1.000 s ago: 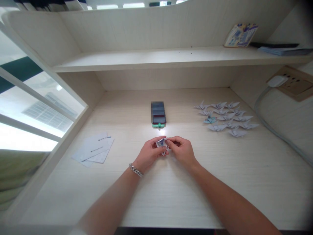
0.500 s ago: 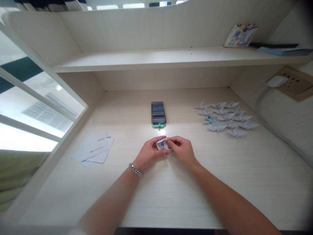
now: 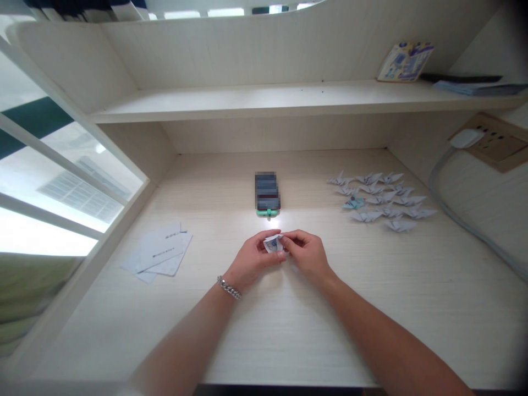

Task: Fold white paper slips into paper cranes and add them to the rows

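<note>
A small folded piece of paper (image 3: 272, 243), white with some bluish print, is held between both hands above the desk. My left hand (image 3: 254, 254) grips its left and lower side, thumb along the near edge and fingers behind. With thumb and forefinger, my right hand (image 3: 306, 250) pinches the paper's right edge. The fingertips cover part of the folds. Beyond the hands lies a phone (image 3: 268, 191) with a green piece at its near end, its screen blurred out. Several folded paper cranes (image 3: 381, 197) sit to the right, among them a light blue crane (image 3: 353, 203).
Loose paper sheets (image 3: 163, 253) overlap on the desk (image 3: 264, 341) at the left. A shelf (image 3: 247, 102) spans the back, bearing a small box (image 3: 404, 61) at its right. A cable (image 3: 462, 220) runs down from a wall socket (image 3: 495, 140).
Both hands stay in nearly the same place. The paper between them has shifted slightly, and the left thumb lies a little differently along its near edge.
</note>
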The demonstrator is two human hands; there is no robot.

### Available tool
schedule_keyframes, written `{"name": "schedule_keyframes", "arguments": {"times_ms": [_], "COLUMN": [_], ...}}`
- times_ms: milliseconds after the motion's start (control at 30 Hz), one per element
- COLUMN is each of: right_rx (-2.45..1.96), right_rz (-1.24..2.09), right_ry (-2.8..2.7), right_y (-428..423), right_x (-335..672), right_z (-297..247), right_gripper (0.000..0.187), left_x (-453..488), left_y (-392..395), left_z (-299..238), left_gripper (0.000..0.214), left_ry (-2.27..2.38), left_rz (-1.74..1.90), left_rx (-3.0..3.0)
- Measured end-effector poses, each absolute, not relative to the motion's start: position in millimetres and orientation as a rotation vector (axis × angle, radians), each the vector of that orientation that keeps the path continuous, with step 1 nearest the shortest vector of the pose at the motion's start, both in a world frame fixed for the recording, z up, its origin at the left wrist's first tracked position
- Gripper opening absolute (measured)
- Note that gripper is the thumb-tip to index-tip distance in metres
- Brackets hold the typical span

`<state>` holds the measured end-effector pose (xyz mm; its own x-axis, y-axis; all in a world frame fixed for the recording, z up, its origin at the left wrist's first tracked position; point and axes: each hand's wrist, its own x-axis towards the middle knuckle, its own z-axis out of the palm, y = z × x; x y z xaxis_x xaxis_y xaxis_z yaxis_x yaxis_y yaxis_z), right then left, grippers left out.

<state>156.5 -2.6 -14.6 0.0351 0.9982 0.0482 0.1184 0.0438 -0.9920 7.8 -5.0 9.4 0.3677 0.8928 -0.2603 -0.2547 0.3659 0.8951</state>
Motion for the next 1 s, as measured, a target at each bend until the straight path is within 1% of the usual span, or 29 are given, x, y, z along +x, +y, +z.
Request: {"name": "schedule_keyframes", "arguments": {"times_ms": [100,200,333,567,800,1000], "right_rx": [-1.262,-1.258,-1.241,-1.232,-1.218,-1.231], "right_rz": [1.119,1.111,1.04,0.925,0.964,1.018], "right_ry": [-1.314,-1.367,-1.461,-1.526,-1.478,-1.404], "right_y": [-2,-2,-4,-7,-8,-7], "right_x": [157,158,159,157,156,155], "right_z": [-16,-16,-13,-10,-8,-6], "right_gripper": [0.017,0.015,0.018,0.014,0.013,0.017], "left_x": [10,10,8,7,5,6], "left_y": [-4,-3,-3,-4,-5,-7], "left_z": [8,4,1,1,-2,0], "left_gripper": [0.04,0.031,0.02,0.012,0.01,0.008], "left_ry": [0.921,0.939,0.941,0.995,1.012,0.994], "left_rz": [0.873,0.874,0.853,0.783,0.676,0.68], "left_rx": [0.845,0.891,1.0,1.058,1.079,1.093]}}
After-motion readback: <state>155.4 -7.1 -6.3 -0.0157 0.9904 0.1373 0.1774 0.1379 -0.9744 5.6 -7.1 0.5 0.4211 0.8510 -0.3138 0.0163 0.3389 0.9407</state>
